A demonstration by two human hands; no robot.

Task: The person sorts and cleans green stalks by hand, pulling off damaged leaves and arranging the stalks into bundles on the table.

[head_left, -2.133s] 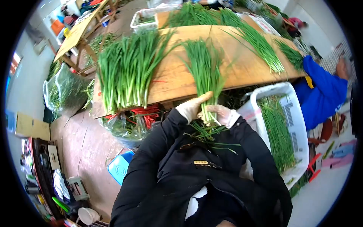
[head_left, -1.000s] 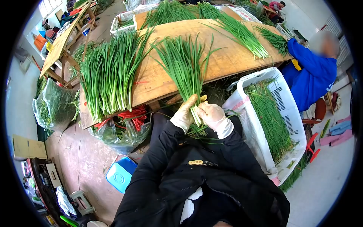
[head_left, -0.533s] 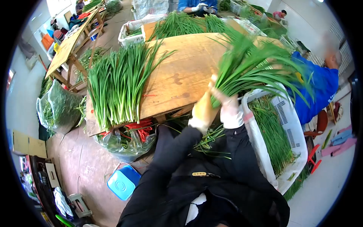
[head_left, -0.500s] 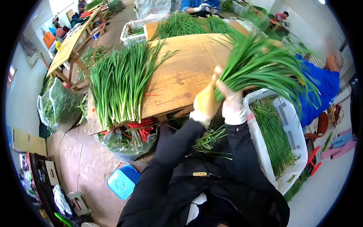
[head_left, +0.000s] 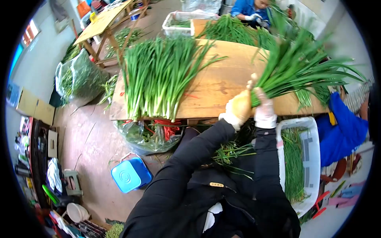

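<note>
Over the near right part of the wooden table, both gloved hands grip a bunch of garlic chives [head_left: 291, 73]. My left hand [head_left: 239, 104], in a yellowish glove, is closed round the lower stems. Beside it, my right hand [head_left: 264, 109], in a white glove, is closed on the same stem end. The leaves fan up and to the right, their tips blurred. A wide row of similar chives [head_left: 160, 75] lies on the table to the left, stem ends toward me. Loose green stalks [head_left: 234, 154] lie on my lap.
The wooden table [head_left: 216, 85] spans the front. A white crate [head_left: 279, 158] of greens stands right, near a person in blue [head_left: 345, 129]. Below the table are a plastic bag [head_left: 149, 139] and a blue-lidded bucket [head_left: 131, 174]. Another person [head_left: 242, 8] sits across.
The view has swung, so the table and crate sit further right. Both hands still hold the bunch, whose leaves now spread more over the table than the crate.
</note>
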